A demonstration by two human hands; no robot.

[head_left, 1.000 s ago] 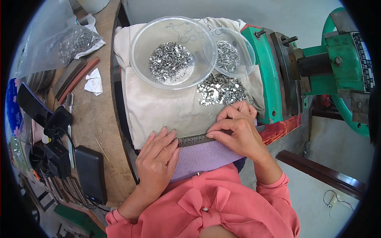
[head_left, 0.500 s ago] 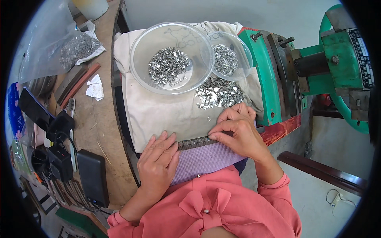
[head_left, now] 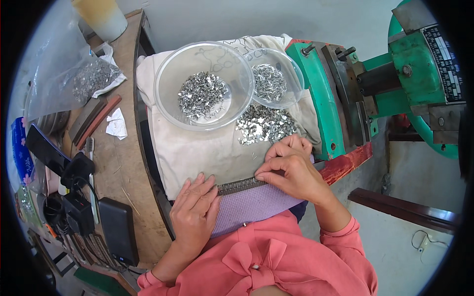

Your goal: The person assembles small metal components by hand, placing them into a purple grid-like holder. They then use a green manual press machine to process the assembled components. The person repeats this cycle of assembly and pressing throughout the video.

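A dark slotted metal strip (head_left: 238, 187) runs across the cloth in front of me. My left hand (head_left: 195, 209) lies over its left end, fingers stretched out and fairly flat. At the strip's right part, the thumb and forefinger of my right hand (head_left: 292, 170) are pinched together; whatever they hold is too small or hidden to name. Just beyond that hand is a loose pile of small shiny metal pieces (head_left: 266, 126). Two thin pins (head_left: 254, 155) lie on the cloth between pile and strip.
A large clear tub (head_left: 163, 103) holds small metal bits; a smaller clear tub (head_left: 295, 81) holds thin pins. To the right stands a green machine (head_left: 326, 113). On the left wooden table (head_left: 113, 172) are a black power bank (head_left: 117, 232), a phone (head_left: 45, 148) and a plastic bag (head_left: 59, 74).
The whole view has shifted slightly, so the tubs and strip sit a little lower and further left. Both hands keep about the same places at the strip, the right still pinching.
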